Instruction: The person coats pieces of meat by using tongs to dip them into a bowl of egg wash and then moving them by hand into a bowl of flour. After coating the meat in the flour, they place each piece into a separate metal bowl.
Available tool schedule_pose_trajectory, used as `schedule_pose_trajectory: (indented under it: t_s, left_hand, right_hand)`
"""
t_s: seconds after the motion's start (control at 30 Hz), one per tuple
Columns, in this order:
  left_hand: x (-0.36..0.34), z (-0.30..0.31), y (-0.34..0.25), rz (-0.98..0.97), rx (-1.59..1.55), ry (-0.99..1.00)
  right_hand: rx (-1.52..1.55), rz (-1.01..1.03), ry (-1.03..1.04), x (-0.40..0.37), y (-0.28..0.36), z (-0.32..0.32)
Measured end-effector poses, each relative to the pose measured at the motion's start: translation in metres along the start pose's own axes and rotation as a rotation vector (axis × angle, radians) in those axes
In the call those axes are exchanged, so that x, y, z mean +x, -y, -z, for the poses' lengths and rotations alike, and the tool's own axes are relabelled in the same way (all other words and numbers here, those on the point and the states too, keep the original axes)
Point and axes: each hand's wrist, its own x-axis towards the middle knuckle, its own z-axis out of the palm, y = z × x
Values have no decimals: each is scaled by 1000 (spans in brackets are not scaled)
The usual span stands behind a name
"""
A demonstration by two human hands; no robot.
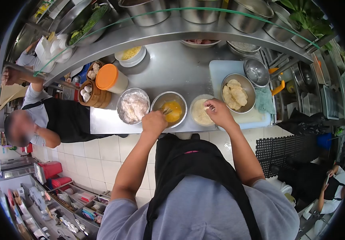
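Observation:
My left hand [155,123] is closed around a fork [167,111], its tines dipping into beaten egg [175,113] in a steel bowl [182,99]. Over a bowl of pale crumbs [199,112], my right hand [220,114] pinches its fingertips together close above the crumbs; what lies between them is too small to make out. Left of the egg stands a bowl of white floury pieces [133,107]. On the right, another steel bowl [252,93] holds several pale yellow coated pieces [235,94].
A white board [220,70] lies under the right-hand bowl, with a green cloth [264,101] beside it. An orange-lidded tub [107,77] and bamboo baskets [94,98] stand at left. A shelf [172,34] with steel pots spans the back. Another person [56,116] stands at left.

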Motion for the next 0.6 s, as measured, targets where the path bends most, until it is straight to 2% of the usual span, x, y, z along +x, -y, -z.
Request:
schedule_pose_trajectory:
  t_s: [0.1, 0.2, 0.27, 0.4, 0.5, 0.6]
  left_hand:
    - [-6, 22, 7, 4, -75, -82]
    - [-6, 21, 13, 80, -35, -45]
    - [2, 1, 14, 69, -6, 78]
    - [-1, 11, 5, 45, 32, 91]
    - [-12, 40, 14, 45, -44, -79]
    - [-13, 50, 17, 27, 20, -104]
  right_hand:
    - [1, -17, -1, 1, 2, 4]
    - [-7, -17, 4, 2, -7, 2]
    - [-17, -16, 1, 5, -7, 0]
    - [4, -17, -6, 6, -5, 4]
    - [5, -10, -20, 1, -11, 6]
    - [5, -10, -20, 0, -10, 8]
